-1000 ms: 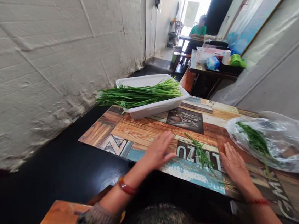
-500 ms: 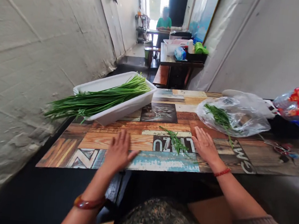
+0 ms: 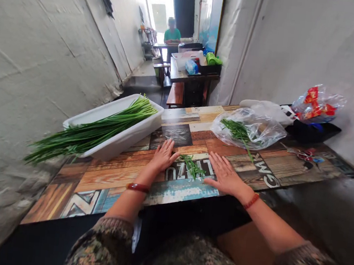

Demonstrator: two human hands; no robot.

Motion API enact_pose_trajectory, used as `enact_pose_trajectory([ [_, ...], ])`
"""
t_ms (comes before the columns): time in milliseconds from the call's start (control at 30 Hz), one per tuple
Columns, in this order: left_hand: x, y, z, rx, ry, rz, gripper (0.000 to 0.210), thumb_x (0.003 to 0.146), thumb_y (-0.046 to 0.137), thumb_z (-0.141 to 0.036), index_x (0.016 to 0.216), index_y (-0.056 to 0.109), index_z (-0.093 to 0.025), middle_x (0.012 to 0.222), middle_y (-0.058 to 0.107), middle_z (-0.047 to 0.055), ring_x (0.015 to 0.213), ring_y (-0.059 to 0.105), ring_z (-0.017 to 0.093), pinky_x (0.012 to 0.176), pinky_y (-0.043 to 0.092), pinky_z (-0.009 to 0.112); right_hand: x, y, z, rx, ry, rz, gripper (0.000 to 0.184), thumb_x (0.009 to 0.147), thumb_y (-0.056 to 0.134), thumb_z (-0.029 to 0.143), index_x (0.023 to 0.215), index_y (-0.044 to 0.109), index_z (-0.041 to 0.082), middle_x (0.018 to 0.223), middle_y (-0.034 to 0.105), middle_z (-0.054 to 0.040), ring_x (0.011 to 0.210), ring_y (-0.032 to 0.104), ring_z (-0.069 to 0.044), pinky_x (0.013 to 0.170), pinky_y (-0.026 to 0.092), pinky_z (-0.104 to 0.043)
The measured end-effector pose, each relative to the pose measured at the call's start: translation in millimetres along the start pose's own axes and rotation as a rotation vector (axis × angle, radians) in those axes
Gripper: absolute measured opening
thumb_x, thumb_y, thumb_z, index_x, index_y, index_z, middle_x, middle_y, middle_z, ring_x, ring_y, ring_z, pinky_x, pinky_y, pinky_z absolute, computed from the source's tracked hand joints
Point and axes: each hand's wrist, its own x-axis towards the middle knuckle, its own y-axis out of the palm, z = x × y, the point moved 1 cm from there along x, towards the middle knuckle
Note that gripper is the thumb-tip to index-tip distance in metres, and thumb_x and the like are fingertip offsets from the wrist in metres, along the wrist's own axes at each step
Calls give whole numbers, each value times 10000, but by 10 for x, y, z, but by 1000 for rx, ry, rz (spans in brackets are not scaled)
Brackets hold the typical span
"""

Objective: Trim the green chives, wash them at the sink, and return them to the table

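A small heap of green trimmings (image 3: 193, 167) lies on the patterned table (image 3: 106, 175) between my two hands. My left hand (image 3: 163, 156) rests palm down at the heap's left side, fingers spread, its thumb close to the greens. On the right, my right hand (image 3: 225, 174) is flat with its fingers stretched out, its thumb pointing towards the heap. Both hands hold nothing. Long green garlic chives (image 3: 101, 131) fill a white plastic tub (image 3: 121, 147) at the left, their leafy ends hanging over its near-left end.
A clear plastic bag (image 3: 266, 137) with more greens lies at the back right. Behind it is a red-printed plastic bag (image 3: 315, 105); keys (image 3: 307, 156) lie nearer. Walls flank both sides. Farther off stand another table (image 3: 186, 75) with containers and a seated person (image 3: 172, 35).
My left hand has moved forward and closer to the greens. My right hand remains flat beside them, its thumb now spread out. The view has turned to the right.
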Motion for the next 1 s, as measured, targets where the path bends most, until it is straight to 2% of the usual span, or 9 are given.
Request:
enact_pose_trajectory([
  [67,2,30,34,53,12,47,709,993,295,-551,1545,283,-107,1638,182,169,1526,130,306,1214,146,541,-198,-32,19,-44,-41,15,893,937,424,641,1569,177,62,1617,247,-202,1515,206,-289,1225,187,-503],
  [167,-175,133,-78,133,156,11,762,977,304,-596,1544,283,-87,1639,171,175,1529,107,306,1223,126,526,-308,-43,52,-77,-38,28,867,947,422,620,1565,192,57,1620,231,-205,1522,174,-293,1231,162,-500],
  [300,-452,280,-356,173,300,-70,844,936,338,-670,1540,283,-83,1627,206,204,1522,157,319,1219,142,530,7,37,198,-62,-21,89,875,941,414,637,1527,282,1,1614,218,-230,1518,181,-315,1235,166,-483],
  [467,-587,368,-527,119,268,-141,765,952,380,-605,1524,310,-103,1609,275,204,1510,212,314,1207,197,528,416,131,319,26,-17,135,857,950,391,633,1537,275,19,1619,215,-214,1521,170,-307,1237,165,-482],
  [633,-761,386,-509,20,219,-191,652,947,491,-457,1486,375,-110,1571,364,204,1481,300,308,1193,270,524,396,102,239,250,34,143,788,985,320,598,1576,180,96,1605,285,-197,1509,232,-264,1211,259,-482],
  [733,-832,417,-512,-3,211,-217,594,944,505,-407,1458,430,-119,1568,369,203,1471,315,333,1174,298,560,403,81,346,269,47,120,905,926,443,652,1575,166,85,1616,244,-217,1518,186,-307,1216,227,-515],
  [800,-818,435,-499,-21,213,-225,534,952,483,-365,1436,474,-139,1559,389,190,1462,327,351,1158,306,597,478,74,470,243,-11,117,948,883,531,657,1565,208,85,1618,241,-216,1520,157,-340,1218,198,-534],
  [867,-765,438,-448,-62,248,-222,469,955,458,-304,1402,527,-184,1536,441,154,1450,350,353,1143,309,631,600,67,560,230,-123,118,837,909,548,588,1542,285,108,1604,298,-193,1510,189,-343,1212,208,-534],
  [1000,-643,380,-249,-271,327,-267,398,966,415,-289,1308,612,-238,1399,603,110,1358,498,287,1119,396,564,849,21,517,240,-331,93,528,961,557,410,1426,458,182,1469,504,-134,1382,421,-259,1136,349,-444],
])
